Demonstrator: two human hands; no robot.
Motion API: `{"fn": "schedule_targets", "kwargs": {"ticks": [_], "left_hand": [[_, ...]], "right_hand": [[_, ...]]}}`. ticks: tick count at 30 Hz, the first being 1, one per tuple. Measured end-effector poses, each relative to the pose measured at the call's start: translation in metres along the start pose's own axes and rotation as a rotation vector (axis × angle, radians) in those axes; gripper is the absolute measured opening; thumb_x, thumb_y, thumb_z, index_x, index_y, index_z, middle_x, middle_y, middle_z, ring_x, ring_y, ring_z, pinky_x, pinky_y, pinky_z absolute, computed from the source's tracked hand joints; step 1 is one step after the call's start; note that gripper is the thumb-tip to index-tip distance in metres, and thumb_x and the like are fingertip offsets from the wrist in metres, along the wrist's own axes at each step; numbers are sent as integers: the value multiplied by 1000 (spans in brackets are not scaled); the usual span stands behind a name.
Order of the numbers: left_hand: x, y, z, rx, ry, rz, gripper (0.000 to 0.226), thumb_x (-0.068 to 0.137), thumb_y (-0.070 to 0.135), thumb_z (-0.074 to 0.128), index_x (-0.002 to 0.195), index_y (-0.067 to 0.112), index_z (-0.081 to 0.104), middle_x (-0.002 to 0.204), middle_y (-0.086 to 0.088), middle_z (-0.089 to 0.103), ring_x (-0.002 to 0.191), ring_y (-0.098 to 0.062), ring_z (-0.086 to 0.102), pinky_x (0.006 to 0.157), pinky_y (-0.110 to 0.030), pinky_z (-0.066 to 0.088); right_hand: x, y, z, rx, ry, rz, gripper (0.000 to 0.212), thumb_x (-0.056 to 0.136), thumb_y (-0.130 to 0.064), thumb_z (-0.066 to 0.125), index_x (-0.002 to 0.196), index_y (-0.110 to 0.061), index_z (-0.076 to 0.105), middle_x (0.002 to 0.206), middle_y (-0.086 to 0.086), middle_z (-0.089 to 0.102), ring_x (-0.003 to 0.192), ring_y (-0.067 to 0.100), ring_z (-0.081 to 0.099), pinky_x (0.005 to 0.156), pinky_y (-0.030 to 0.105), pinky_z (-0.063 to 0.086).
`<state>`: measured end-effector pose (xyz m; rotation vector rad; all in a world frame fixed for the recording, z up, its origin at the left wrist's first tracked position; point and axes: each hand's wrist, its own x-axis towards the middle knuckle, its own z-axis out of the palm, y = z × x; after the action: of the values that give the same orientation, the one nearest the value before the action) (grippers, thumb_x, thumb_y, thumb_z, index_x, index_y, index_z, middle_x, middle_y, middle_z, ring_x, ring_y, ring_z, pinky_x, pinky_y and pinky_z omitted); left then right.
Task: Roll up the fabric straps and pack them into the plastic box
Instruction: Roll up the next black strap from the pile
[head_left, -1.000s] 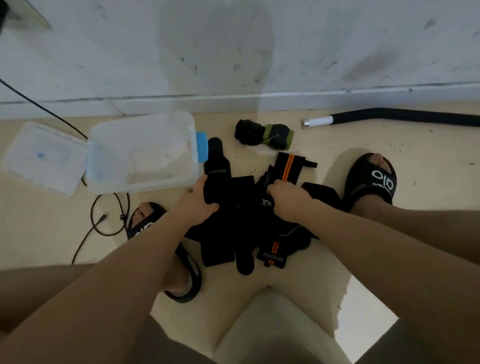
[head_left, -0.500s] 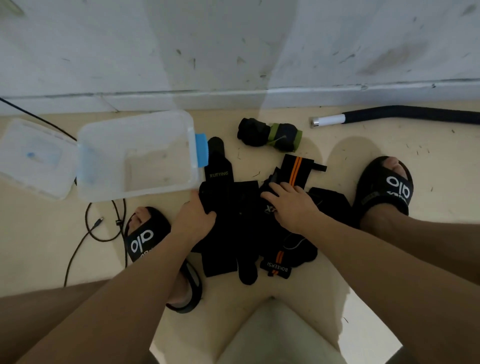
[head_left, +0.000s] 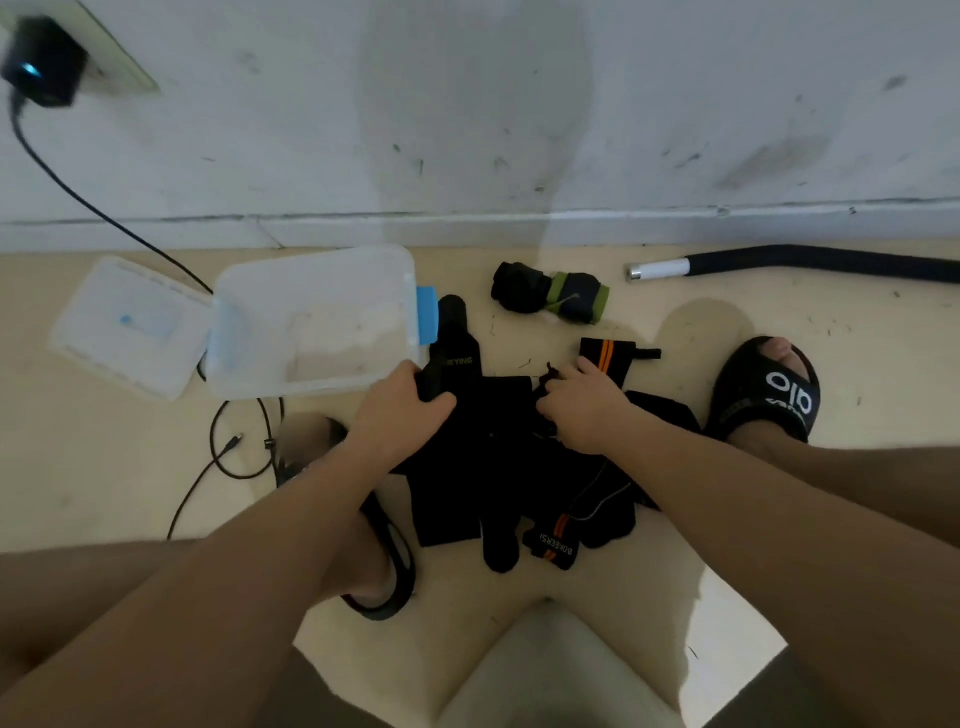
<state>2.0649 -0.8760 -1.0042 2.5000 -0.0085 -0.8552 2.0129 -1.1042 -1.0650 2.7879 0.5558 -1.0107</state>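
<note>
The left hand grips a black strap beside the empty plastic box, the right hand pinches the floor pile; better free one strap, then roll tightly.

- A lived-in home room, seen at floor level — a scuffed white plaster wall meets a cream tiled floor.
- A black plug-in charger sits in a wall socket, its black cable trailing down.
- Black open-toed house slippers — casual indoor footwear.
</note>
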Motion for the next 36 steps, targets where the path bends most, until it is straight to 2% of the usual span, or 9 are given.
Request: {"fn": "schedule_targets", "kwargs": {"ticks": [3,5,8,11,15,19,27,33,36], "left_hand": [[-11,18,-22,11,24,17,29,91,39,64,105,15,55,91,-2,63,77,-12,60,59,-27,43],[-22,32,-38,38,54,57,30,91,40,64,104,14,54,91,-2,62,77,-12,59,59,-27,41],[-41,55,-58,80,64,132,32,91,42,64,106,15,54,92,-2,62,82,-15,61,63,-29,45],[-60,77,-75,112,63,198,34,91,45,65,106,16,54,93,-2,63,81,-15,62,63,-30,45],[-85,110,-99,135,34,284,40,92,47,66,113,15,53,93,-1,61,83,-17,61,63,-30,44],[-107,140,-134,129,63,362,49,92,52,67,120,14,51,96,4,57,84,-12,58,69,-28,44],[-100,147,-162,-276,21,282,54,86,67,65,94,15,54,83,-7,49,74,-23,53,72,-36,40],[-85,152,-161,-326,-83,243,43,90,53,68,92,13,54,77,-7,48,69,-22,53,73,-34,41],[-84,163,-160,-320,-115,253,37,91,37,73,111,9,60,93,-6,60,81,-19,58,76,-32,44]], "right_hand": [[-15,7,-24,93,-69,7,16,97,-23,53,109,-21,63,101,1,61,97,23,53,84,34,36],[-28,12,-45,168,-58,9,17,97,-24,53,110,-18,63,97,0,60,88,21,51,76,31,33],[-51,16,-81,307,-26,25,17,95,-29,58,110,-22,63,95,-3,57,91,20,53,76,30,39],[-75,14,-120,473,11,44,14,91,-34,65,95,-22,63,92,-4,60,91,20,59,75,33,47],[-115,7,-172,625,146,52,16,89,-31,70,83,-19,62,76,-3,57,68,14,53,66,31,41],[-155,10,-204,649,186,47,23,90,-30,70,75,-20,57,70,-2,54,63,16,51,64,31,43],[-164,25,-235,686,372,69,32,86,-28,72,63,-22,51,55,-11,46,54,11,44,59,29,39],[-155,34,-253,610,521,105,27,86,-24,67,65,-17,51,64,-6,50,63,15,46,59,28,36],[-151,34,-275,705,591,97,26,87,-21,65,66,-14,51,64,-5,48,59,9,44,54,18,36]]}}
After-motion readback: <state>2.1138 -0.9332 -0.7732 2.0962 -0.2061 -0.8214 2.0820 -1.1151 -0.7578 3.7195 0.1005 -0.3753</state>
